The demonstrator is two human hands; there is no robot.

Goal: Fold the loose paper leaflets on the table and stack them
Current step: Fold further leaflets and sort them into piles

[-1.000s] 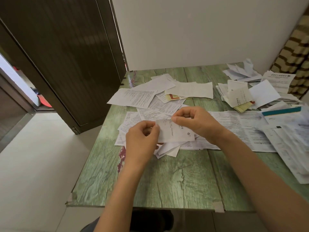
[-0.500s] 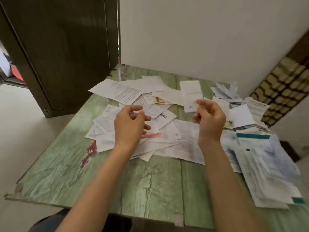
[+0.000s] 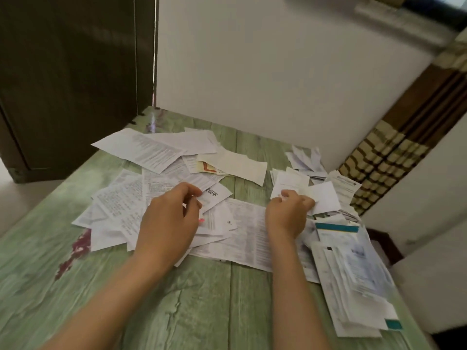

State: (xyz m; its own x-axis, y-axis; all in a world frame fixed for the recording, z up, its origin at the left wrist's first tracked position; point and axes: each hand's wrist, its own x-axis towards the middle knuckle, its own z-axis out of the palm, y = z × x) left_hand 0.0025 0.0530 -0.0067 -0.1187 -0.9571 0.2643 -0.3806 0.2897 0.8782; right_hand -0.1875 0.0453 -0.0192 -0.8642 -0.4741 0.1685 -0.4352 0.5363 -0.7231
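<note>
Pinching, with the curled fingers and thumb of the right hand (image 3: 288, 215), the near corner of a small folded leaflet (image 3: 326, 200), and holding it against the stack of folded leaflets (image 3: 290, 181) at the far right of the green tabletop (image 3: 177, 299), probably for gathering finished pieces in 1 place, beside rather than among the unfolded ones. Curling the left hand (image 3: 169, 223) over the loose leaflets (image 3: 121, 198) spread across the middle, thumb and forefinger bracketing the edge of 1 sheet with bold print (image 3: 217, 195), apparently for taking up the next piece; not allowing, through blur, any telling of gripping from merely nearing. Keeping a separate heap of larger papers (image 3: 353, 274) along the right edge, near the right forearm. Judging the task as being early: showing many flat sheets awaiting folding, and only a few stacked.
</note>
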